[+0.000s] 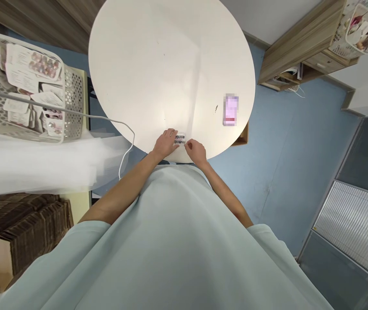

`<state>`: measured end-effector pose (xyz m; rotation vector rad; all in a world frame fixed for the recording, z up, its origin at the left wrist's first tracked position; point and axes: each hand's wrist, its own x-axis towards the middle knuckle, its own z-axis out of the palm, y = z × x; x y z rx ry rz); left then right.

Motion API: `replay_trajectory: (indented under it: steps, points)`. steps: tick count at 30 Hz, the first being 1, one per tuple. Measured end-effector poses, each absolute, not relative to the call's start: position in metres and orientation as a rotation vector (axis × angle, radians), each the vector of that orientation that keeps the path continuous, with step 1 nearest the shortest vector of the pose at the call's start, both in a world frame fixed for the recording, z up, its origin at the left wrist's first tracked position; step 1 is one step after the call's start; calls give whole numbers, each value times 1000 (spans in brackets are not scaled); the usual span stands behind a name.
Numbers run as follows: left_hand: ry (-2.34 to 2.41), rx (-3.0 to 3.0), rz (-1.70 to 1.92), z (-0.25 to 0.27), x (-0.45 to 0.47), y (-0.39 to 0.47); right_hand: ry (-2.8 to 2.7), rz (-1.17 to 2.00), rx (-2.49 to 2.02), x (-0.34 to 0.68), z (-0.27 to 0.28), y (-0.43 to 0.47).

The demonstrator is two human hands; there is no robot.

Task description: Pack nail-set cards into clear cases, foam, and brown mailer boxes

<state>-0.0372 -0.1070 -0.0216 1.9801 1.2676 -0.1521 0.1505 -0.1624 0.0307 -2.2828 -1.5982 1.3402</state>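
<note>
Two bare hands are at work at the near edge of a round white table [158, 64], as seen in the head view. A small clear pack [180, 138] of dark and coloured pieces, set in rows, lies on the table between them. The left hand [166, 143] lies over the pack's left end, its fingers covering that part; whether it grips cannot be told. The right hand [196, 152] has thumb and forefinger drawn close together at the pack's right edge; whether anything is pinched there cannot be told.

Also on the table, to the right, are a pixelated pink and lilac rectangle [230, 110] and, just beside it, a small dark mark [216, 108]. A white cable [83, 115] crosses in front of a perforated basket [73, 88], passes over the table's left rim and loops down near the left forearm. The basket holds white cards [19, 64] and packs of coloured pieces. Brown cardboard [41, 228] is stacked at lower left. A wooden cabinet [303, 43] with a second basket [340, 43] stands at upper right.

Print shows on the white cards but is too small to read; no brand can be made out
</note>
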Motion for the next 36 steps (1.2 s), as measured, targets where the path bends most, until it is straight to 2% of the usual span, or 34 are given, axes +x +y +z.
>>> replay_trajectory:
  steps: [7, 16, 21, 29, 36]
  points:
    - [1518, 1555, 43, -13, -52, -114, -2085, 1367, -2173, 109, 20, -147]
    - [1669, 1316, -54, -19, -47, -101, -2390, 1367, -2102, 81, -6, -145]
    - [1683, 1335, -135, -23, -49, -96, -2182, 1425, -2125, 85, -1, -149]
    - [1661, 1328, -195, -31, -50, -93, -1565, 1265, -2389, 128, 5, -150]
    - [1646, 1330, -222, -33, -50, -91, -1330, 1382, -2461, 126, -7, -144]
